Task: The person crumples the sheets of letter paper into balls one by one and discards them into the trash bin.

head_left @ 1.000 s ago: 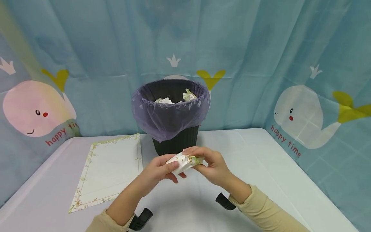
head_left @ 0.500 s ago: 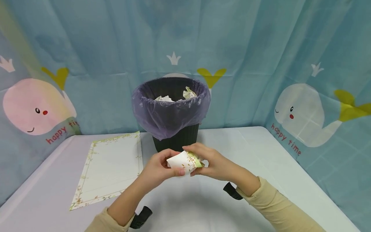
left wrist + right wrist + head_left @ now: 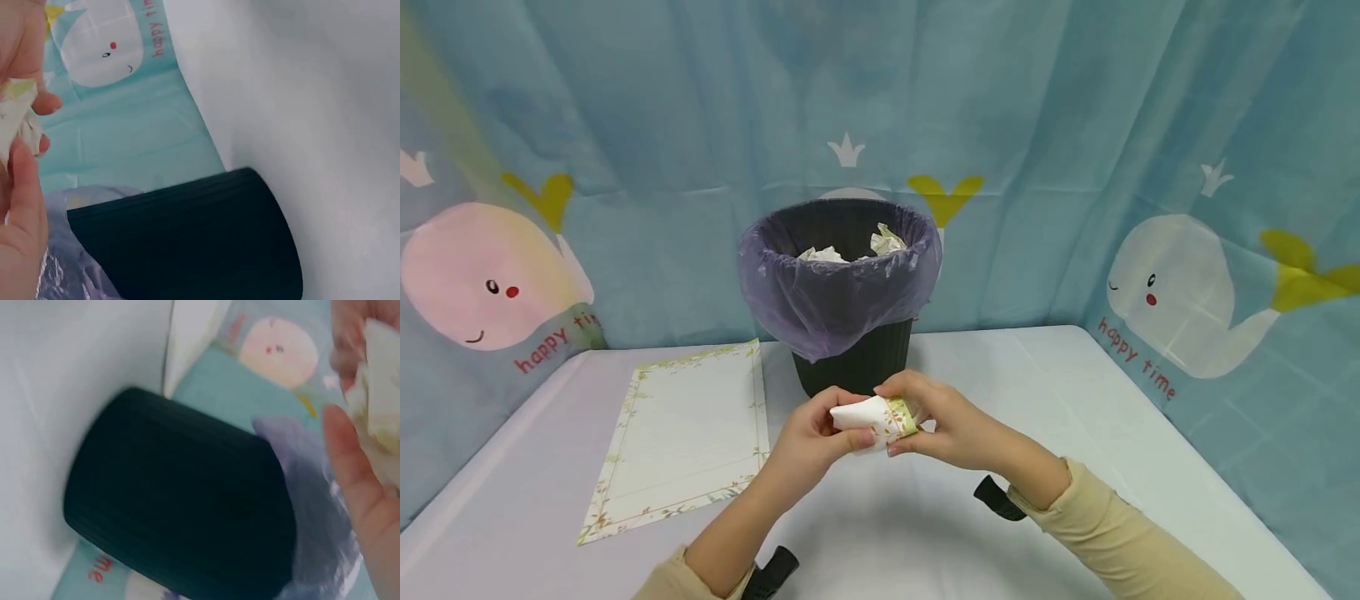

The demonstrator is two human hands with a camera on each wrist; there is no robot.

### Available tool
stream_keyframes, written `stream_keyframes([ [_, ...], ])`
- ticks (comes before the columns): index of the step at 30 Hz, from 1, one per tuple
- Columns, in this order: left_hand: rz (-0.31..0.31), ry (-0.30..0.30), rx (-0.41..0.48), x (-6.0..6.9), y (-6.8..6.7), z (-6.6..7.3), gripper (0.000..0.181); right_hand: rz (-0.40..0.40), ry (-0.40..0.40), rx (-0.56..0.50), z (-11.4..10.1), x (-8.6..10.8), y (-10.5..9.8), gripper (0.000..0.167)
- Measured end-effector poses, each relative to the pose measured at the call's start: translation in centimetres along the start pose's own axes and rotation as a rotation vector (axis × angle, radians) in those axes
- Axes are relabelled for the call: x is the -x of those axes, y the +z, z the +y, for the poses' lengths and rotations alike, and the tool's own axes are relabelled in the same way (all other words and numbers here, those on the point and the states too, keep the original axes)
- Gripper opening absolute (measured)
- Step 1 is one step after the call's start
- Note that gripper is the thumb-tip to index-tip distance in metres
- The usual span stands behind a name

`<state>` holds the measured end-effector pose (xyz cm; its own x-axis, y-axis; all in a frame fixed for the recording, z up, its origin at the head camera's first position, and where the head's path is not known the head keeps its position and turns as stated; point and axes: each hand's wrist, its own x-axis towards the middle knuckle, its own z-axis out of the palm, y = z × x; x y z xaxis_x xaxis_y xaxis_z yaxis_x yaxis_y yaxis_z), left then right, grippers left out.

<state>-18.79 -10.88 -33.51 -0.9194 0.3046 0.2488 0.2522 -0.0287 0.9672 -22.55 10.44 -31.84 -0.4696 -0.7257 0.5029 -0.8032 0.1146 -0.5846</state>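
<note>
A crumpled sheet of white paper (image 3: 871, 416) with a leafy green and brown border is held in the air between both hands, in front of the bin. My left hand (image 3: 811, 439) grips its left end, thumb on the near side. On the other end, my right hand (image 3: 945, 423) pinches the paper between thumb and fingers. Part of the crumpled paper (image 3: 19, 112) shows at the edge of the left wrist view, and crumpled paper (image 3: 382, 394) also appears at the right wrist view's edge.
Behind the hands stands a dark bin (image 3: 857, 360) with a purple liner bag (image 3: 838, 304) over its rim. Crumpled papers (image 3: 887, 242) show inside it. A flat bordered sheet (image 3: 688, 433) lies on the white table (image 3: 1022, 392) at left. A whale-print curtain (image 3: 1022, 108) hangs behind.
Both hands have turned and squeezed the paper, which now looks flatter and more level than half a second ago. The bin and flat sheet have stayed put.
</note>
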Motion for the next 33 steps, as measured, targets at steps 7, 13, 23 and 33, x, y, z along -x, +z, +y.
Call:
stream_keyframes([
  [7, 0.150, -0.033, -0.010, -0.2, 0.5, -0.4, 0.016, 0.246, -0.082, -0.156, 1.2, -0.1, 2.5, 0.035],
  [13, 0.193, -0.054, -0.042, -0.7, 0.7, -1.1, 0.012, 0.353, 0.042, -0.194, 1.8, 0.1, 3.6, 0.025],
  [23, 0.067, -0.091, 0.012, -1.5, 0.8, -0.8, 0.042, 0.469, -0.148, 0.195, 1.8, 0.2, 4.1, 0.049],
  [33, -0.106, -0.046, 0.002, -1.3, -1.9, -0.7, 0.049, 0.058, -0.302, 0.283, 1.2, 0.0, 0.3, 0.083],
])
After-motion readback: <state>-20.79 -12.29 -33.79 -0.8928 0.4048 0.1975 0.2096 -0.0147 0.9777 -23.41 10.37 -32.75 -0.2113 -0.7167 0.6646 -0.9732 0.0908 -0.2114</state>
